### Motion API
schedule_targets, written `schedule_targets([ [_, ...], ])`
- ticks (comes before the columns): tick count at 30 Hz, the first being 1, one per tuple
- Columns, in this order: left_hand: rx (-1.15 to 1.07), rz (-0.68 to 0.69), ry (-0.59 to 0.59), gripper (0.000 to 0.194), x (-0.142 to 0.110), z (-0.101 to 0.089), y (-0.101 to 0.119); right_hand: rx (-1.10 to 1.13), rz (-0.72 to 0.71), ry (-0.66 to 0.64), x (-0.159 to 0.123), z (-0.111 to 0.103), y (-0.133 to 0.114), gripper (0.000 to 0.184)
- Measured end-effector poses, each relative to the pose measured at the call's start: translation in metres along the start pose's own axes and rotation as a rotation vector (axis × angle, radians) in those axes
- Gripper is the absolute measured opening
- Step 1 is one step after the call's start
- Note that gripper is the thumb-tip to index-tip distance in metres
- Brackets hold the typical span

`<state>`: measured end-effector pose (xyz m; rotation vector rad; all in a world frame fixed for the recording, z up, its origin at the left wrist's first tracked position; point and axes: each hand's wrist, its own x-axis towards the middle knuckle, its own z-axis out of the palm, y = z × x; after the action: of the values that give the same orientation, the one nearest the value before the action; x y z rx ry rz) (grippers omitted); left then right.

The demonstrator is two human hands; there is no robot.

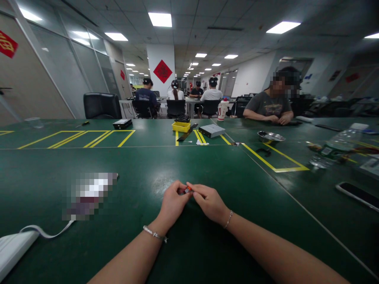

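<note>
My left hand (174, 201) and my right hand (211, 200) meet over the green table (130, 244), fingertips almost touching. Between them is a small orange-and-grey piece (188, 189), mostly covered by the fingers, so I cannot tell its kind. The left hand's thumb and fingers are closed around its left side. On the right side, the thumb and fingers of my right hand pinch it. Each wrist wears a thin bracelet.
A blurred-out phone-like object (91, 195) with a white cable lies left. Farther back are a yellow tray (181, 126), a grey box (211, 130) and a metal bowl (271, 137). A plastic bottle (337, 146) and a phone (359, 196) lie right. A person (269, 102) sits across.
</note>
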<state>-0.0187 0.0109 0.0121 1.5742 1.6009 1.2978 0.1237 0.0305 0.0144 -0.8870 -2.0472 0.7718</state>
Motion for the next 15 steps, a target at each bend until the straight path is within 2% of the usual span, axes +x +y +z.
schedule_targets([
  [10,0.012,-0.047,0.010,0.014,-0.0005,-0.0023,0.0024,-0.154,-0.013,-0.098,-0.0035,0.0011,0.0055,0.050],
  [15,0.114,0.057,0.044,0.014,-0.0017,-0.0025,0.0000,-0.097,0.071,-0.154,-0.0040,-0.0030,0.0018,0.048],
])
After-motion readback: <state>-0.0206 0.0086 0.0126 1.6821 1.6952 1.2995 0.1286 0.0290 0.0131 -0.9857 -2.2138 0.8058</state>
